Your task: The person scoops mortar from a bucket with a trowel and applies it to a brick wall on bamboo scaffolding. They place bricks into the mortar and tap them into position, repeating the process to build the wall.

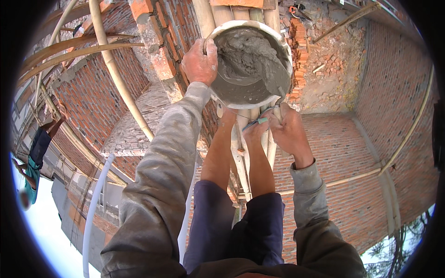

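The basin is seen at upper centre, ahead of the feet, over a row of pale poles. Wet grey mortar is contained in it, heaped toward the far side and smoother at the near side; the inner wall is smeared.

Left hand: closed on the left rim, thumb at the inner side, fingers curled outside. Right hand: curled into a fist just outside the near right rim, around the pale handle of a tool; a grey end of it is seen at the mortar's edge. The rest of the tool is hidden by the fist.

Edges: the basin is bounded on the left by a broken brick pier, near the left hand and sleeve, so side room is narrow there. On the right, a brick stack is seen near the rim, in the background. Wider open room is found right of the right hand, between the poles and the right wall; that space is crossed lower down by a thin rail. The near side is taken up by the feet and the knees. A person is seen at far left, well apart.
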Demonstrator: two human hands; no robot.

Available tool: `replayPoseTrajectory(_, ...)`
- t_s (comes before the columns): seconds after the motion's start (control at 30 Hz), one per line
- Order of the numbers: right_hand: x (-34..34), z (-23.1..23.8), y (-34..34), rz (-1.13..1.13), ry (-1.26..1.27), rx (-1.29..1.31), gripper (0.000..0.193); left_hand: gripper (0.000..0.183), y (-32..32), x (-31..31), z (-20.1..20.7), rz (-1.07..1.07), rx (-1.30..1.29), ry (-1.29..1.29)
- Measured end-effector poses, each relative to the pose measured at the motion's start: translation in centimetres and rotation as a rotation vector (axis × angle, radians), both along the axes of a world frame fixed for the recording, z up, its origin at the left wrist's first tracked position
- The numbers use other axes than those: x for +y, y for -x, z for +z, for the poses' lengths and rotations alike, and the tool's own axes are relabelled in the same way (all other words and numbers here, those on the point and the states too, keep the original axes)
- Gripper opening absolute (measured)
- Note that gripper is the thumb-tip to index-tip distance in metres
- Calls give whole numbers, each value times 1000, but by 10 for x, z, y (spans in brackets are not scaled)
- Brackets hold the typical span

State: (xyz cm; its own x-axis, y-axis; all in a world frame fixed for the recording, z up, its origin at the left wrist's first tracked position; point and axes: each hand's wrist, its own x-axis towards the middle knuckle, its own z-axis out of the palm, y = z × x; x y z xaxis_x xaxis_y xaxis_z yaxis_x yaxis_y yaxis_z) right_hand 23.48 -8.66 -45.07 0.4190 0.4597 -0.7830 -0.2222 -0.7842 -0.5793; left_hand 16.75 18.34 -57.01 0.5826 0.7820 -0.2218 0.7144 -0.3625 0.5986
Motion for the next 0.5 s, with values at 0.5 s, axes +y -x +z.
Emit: replayPoseTrajectory(0.5,23,-9,1,594,222,-159,27,42,-3,-5,0,-55,52,-111)
